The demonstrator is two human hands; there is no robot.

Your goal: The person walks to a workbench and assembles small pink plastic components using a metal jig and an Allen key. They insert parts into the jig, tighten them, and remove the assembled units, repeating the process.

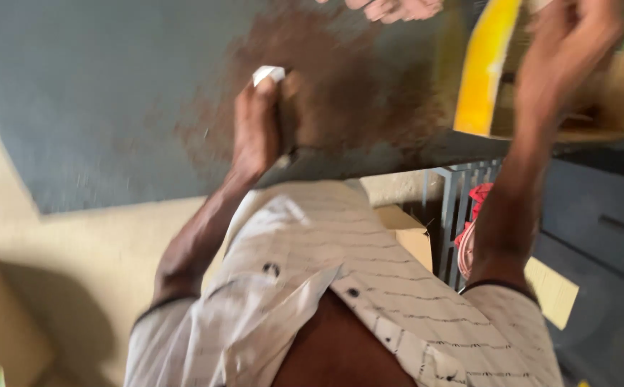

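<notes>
My left hand (pixel 256 125) is pressed on a grey surface (pixel 97 93) dusted with brown powder (pixel 348 79). Its fingers are closed around a small white object (pixel 269 73), and a dark flat piece (pixel 288 118) lies against the palm. My right hand (pixel 573 39) is raised at the top right, blurred by motion, in front of a cardboard box (pixel 613 93) with a yellow strip (pixel 485 68). Whether it grips anything is unclear. My pale striped shirt (pixel 340 287) fills the lower middle.
Another person's fingertips (pixel 398 7) show at the top edge over the powder. Below the grey surface stand a small cardboard box (pixel 406 231), a grey metal grille (pixel 459 208) with red cloth (pixel 481 195) behind it, and a dark drawer unit (pixel 606 222).
</notes>
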